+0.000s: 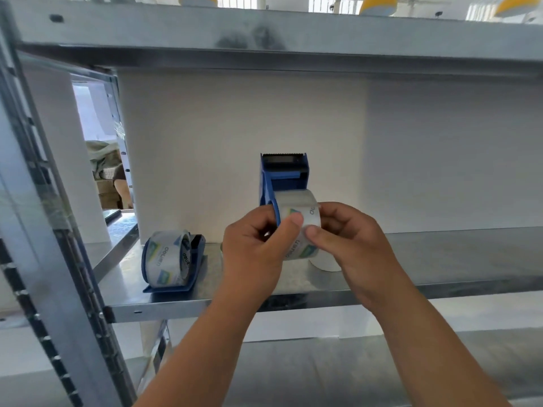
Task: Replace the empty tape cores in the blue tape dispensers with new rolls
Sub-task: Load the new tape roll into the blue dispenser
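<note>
A: From the head view, what are the hands doing?

B: The left hand (255, 245) clamps the blue plastic tape dispenser (283, 177), cutter end up, above the grey metal shelf (440, 259). The right hand (349, 239) pinches the clear printed tape roll (299, 227) seated in it, thumbs close together on the roll's face.

A: Why hold it upright?

B: Probably so the roll stays steady while the loose end is found and fed towards the serrated blade (283, 155).

A: And the rest?

B: A second blue dispenser with a full clear roll (170, 259) lies on the shelf to the left, seemingly finished. A white tape core (326, 264) stands behind the right hand.
</note>
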{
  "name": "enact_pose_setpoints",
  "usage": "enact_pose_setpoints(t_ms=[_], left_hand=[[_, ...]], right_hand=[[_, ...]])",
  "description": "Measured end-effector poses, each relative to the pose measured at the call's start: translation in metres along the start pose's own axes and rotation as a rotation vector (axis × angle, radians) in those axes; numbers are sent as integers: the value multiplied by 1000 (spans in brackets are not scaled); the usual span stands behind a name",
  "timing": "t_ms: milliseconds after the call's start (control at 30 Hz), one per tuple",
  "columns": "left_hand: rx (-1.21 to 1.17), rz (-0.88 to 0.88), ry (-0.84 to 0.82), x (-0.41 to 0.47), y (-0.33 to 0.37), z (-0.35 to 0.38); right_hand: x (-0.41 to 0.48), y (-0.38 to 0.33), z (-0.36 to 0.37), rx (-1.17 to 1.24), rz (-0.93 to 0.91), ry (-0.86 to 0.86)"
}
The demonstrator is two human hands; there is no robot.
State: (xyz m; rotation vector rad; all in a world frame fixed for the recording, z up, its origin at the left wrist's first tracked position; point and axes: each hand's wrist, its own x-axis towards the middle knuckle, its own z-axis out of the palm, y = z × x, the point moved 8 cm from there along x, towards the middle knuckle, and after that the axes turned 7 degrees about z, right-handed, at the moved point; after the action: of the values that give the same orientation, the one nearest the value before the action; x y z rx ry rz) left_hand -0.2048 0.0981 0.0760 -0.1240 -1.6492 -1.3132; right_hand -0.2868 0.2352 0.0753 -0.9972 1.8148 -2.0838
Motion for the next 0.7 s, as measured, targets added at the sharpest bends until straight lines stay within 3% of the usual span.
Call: enact_pose_setpoints(t_ms=[133, 267, 433, 700], left_hand=[[-45, 43, -29, -4, 0, 0], [-63, -38, -64, -7, -8, 3], [-240, -122, -234, -1, -11, 12], [-291, -95, -153, -5, -13, 15]], right_hand=[[-6, -1, 0, 26, -19, -23], [-14, 2, 1, -10, -48, -24], [-20, 0, 3, -119, -80, -27], [-19, 1, 4, -4, -10, 8]])
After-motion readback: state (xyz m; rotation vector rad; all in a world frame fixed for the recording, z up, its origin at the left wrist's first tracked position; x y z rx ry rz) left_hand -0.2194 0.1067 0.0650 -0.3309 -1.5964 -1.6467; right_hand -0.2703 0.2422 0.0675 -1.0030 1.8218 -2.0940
